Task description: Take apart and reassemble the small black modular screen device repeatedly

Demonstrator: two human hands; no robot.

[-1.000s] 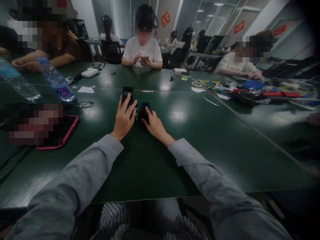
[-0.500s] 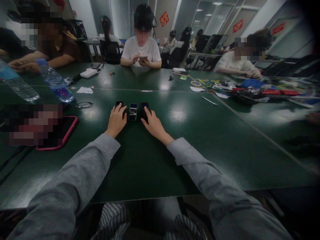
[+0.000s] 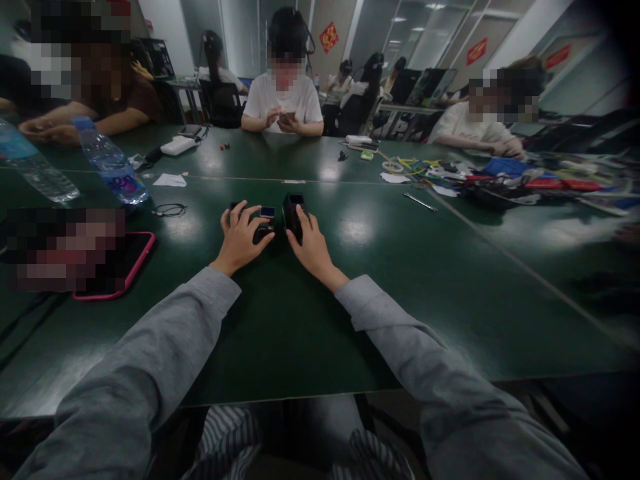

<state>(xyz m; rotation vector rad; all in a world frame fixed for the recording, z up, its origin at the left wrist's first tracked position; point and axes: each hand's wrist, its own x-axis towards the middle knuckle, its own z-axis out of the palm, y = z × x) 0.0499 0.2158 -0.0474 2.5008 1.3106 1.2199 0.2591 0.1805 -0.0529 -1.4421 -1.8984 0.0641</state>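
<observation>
My left hand [image 3: 239, 239] is over a small circuit board with a little screen [image 3: 267, 212], its fingers spread and its thumb stretched across the board's near part. Under its outer fingers a black piece [image 3: 234, 207] is mostly hidden. Whether the fingertips touch the board I cannot tell. Just to the right, my right hand [image 3: 311, 248] grips a small black open-topped case [image 3: 295, 201], thumb on the left side and fingers on the right. The case looks tilted up a little from the table.
Two water bottles [image 3: 113, 163] and a pink-edged phone [image 3: 136, 263] are on the left of the green table [image 3: 310, 333]. A thin cable [image 3: 170, 210] and white paper [image 3: 170, 180] lie nearby. A wrench-like tool [image 3: 420, 202] and heaped cables [image 3: 500, 180] lie right. People sit opposite.
My left hand has shifted right, its thumb and fingers now over the circuit board. My right hand has closed around the black case and raised or tilted it slightly.
</observation>
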